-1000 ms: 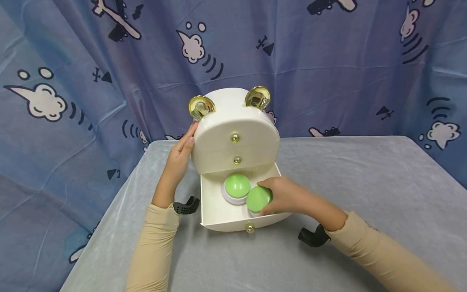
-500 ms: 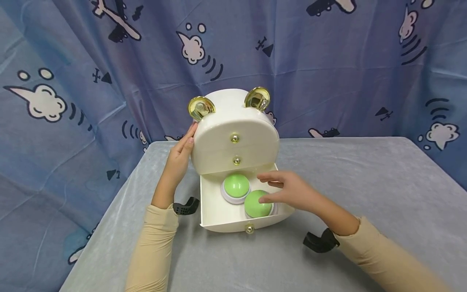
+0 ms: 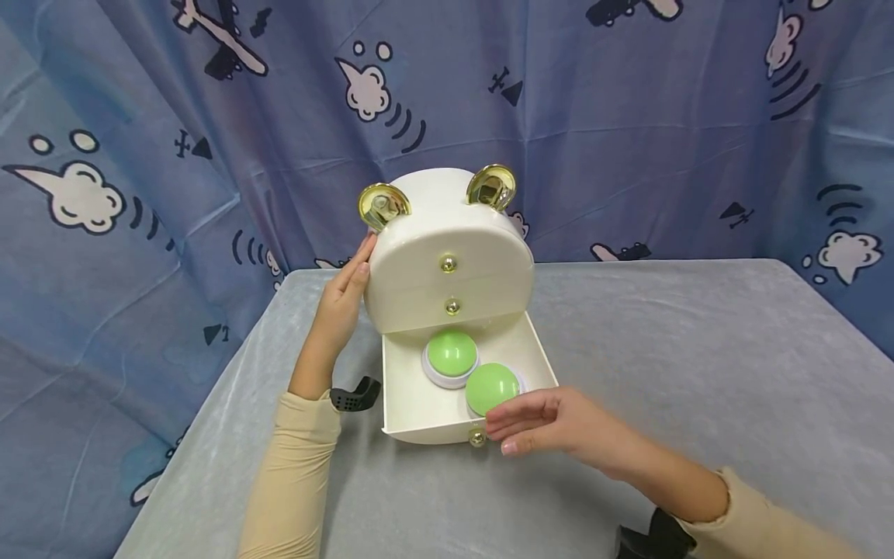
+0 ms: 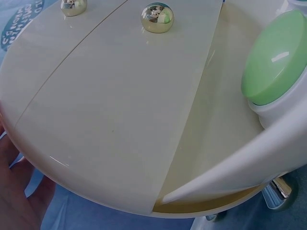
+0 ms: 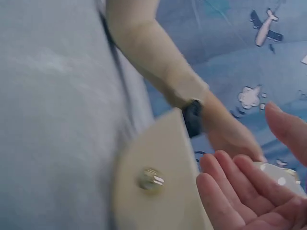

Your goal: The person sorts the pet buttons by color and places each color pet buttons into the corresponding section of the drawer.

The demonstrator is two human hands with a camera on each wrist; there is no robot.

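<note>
A white drawer cabinet [image 3: 482,248] with two gold ears stands on the table, its bottom drawer [image 3: 408,407] pulled out. Two round white pieces with green domed tops sit inside: the farther green-topped piece [image 3: 452,353] and, at the front right, the nearer green-topped piece [image 3: 491,388]. My left hand [image 3: 342,299] rests along the cabinet's left side, fingers extended up toward the ear. My right hand [image 3: 552,425], fingers straight and holding nothing, is at the drawer's front right, beside the gold knob [image 3: 477,437]. The right wrist view shows its palm and the drawer front [image 5: 182,148].
Two more gold knobs, an upper knob [image 3: 448,264] and a lower knob [image 3: 452,307], mark the cabinet's closed front. A grey cloth covers the table [image 3: 663,349]. Behind hangs a blue patterned curtain [image 3: 628,155].
My right hand has let go of the nearer green-topped piece, leaving it in the drawer, and has moved out toward me past the drawer front. The left hand has stayed in place.
</note>
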